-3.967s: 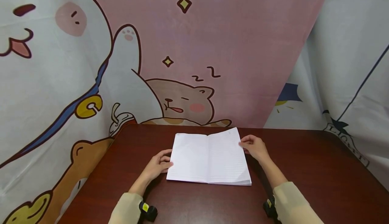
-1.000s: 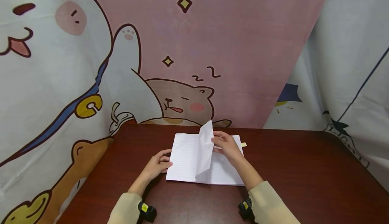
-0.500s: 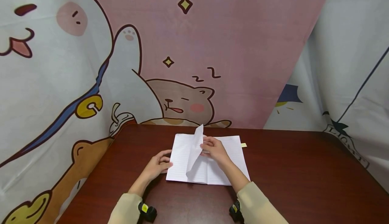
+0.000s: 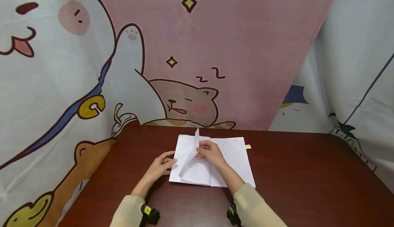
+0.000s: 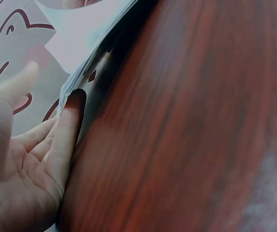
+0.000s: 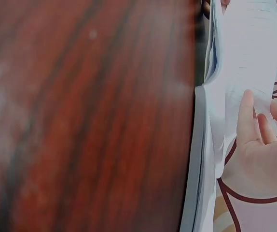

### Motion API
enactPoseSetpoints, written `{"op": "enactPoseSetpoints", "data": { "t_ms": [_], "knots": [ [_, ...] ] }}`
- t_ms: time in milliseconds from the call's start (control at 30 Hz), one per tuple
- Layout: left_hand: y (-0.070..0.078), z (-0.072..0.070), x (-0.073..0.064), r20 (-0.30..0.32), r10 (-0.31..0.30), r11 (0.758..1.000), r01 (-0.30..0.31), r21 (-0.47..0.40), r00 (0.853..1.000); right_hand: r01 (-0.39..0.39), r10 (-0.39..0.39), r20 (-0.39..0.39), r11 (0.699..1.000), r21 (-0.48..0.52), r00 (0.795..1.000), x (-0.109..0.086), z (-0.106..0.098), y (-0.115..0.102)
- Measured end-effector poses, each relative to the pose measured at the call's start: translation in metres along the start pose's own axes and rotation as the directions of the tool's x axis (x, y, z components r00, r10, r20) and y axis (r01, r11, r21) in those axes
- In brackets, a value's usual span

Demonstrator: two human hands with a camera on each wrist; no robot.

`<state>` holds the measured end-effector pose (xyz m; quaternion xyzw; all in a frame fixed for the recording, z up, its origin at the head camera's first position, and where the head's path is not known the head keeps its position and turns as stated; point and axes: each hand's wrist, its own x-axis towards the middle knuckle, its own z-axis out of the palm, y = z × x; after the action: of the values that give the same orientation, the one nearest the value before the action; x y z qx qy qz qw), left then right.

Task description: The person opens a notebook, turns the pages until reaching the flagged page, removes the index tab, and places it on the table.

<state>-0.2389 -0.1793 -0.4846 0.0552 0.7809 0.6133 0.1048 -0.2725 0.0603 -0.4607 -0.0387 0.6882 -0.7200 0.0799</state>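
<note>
An open notebook (image 4: 232, 158) with lined white pages lies on the table in the head view. Its one raised page (image 4: 191, 163) stands up over the left half, bent, with the top corner pointing upward. My right hand (image 4: 211, 153) pinches that page by its outer edge, thumb against fingers. At the notebook's left edge rests my left hand (image 4: 158, 167); in the left wrist view its fingers (image 5: 66, 140) touch the edge from below while the thumb is lifted away. The right wrist view has the right hand (image 6: 266, 154) beside the page.
The dark red-brown table (image 4: 307, 172) extends around the notebook. A pale yellow tab (image 4: 248, 147) sticks out from the notebook's right edge. Behind the table hangs a pink and white cartoon cloth (image 4: 246, 49). A black camera (image 4: 150, 215) is worn on the left wrist.
From the notebook's right edge, my right hand has carried the page leftward past the spine. The yellow tab has come into sight. My left thumb has lifted slightly; that hand otherwise stays put.
</note>
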Motion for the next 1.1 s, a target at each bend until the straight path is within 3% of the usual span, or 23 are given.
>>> {"op": "enactPoseSetpoints", "data": {
  "t_ms": [167, 567, 833, 1100],
  "knots": [
    [0.003, 0.002, 0.0, 0.01, -0.009, 1.0, 0.009, 0.008, 1.0, -0.001, 0.0, -0.016, 1.0, -0.016, 1.0, -0.001, 0.007, -0.001],
    [0.004, 0.001, -0.002, 0.097, 0.05, 0.997, -0.056, 0.056, 0.994, 0.012, -0.016, -0.052, 0.998, -0.06, 0.999, -0.003, 0.016, -0.002],
    [0.001, 0.001, -0.003, 0.094, 0.093, 0.987, -0.104, 0.119, 0.991, 0.018, -0.025, -0.08, 0.996, -0.088, 0.996, -0.004, 0.023, -0.002],
    [-0.003, -0.001, 0.0, 0.095, 0.117, 0.985, -0.128, 0.116, 0.989, 0.047, -0.06, -0.087, 0.989, -0.142, 0.994, -0.001, 0.025, 0.001]
  ]
}}
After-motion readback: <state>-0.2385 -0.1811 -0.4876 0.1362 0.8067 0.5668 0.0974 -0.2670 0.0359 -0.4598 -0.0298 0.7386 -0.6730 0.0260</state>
